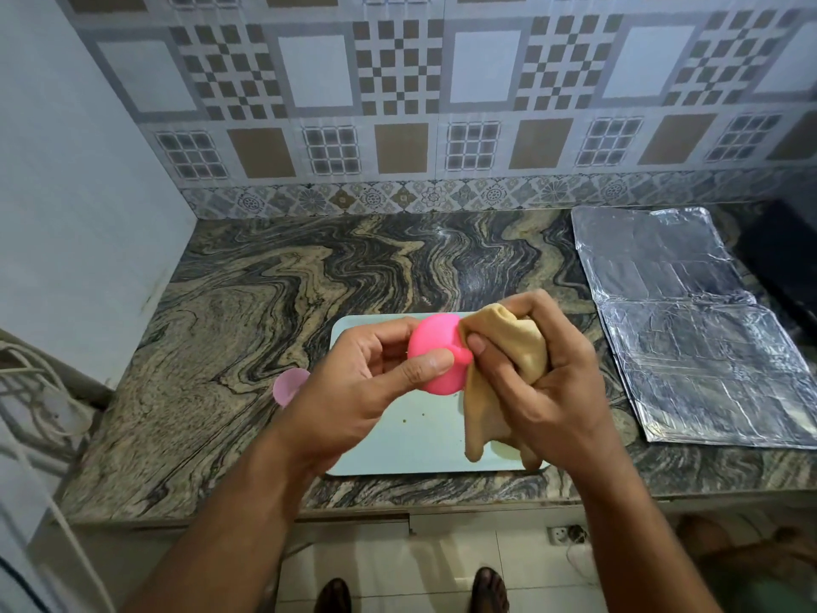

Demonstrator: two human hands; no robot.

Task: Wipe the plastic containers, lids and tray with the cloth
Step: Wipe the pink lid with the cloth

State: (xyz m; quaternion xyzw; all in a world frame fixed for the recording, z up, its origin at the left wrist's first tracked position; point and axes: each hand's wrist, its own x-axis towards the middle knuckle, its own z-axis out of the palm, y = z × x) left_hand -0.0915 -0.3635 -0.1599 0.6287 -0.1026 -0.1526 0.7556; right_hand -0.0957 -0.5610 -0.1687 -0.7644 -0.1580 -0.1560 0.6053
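Farthest left on the tabletop point(212, 347) sits a pale pink translucent piece point(288, 386), half hidden behind my wrist; I cannot tell whether it is a lid or a small container, nor whether it has been wiped. My left hand point(376, 369) is closed around the bright pink container point(435, 360), thumb across its front and fingers behind, holding it up above the tray point(398, 453). Just right of it my right hand point(530, 369) is clenched on the bunched tan cloth point(508, 347), thumb pressing a fold against the container's side while the loose tails hang down toward the tray. So I judge I am in the middle of wiping this one piece. The pale green tray below has a few small specks on it, which suggests it is yet to be cleaned. Far right lie crinkled foil sheets point(689, 320), apart from the job. Most of the task looks to remain.
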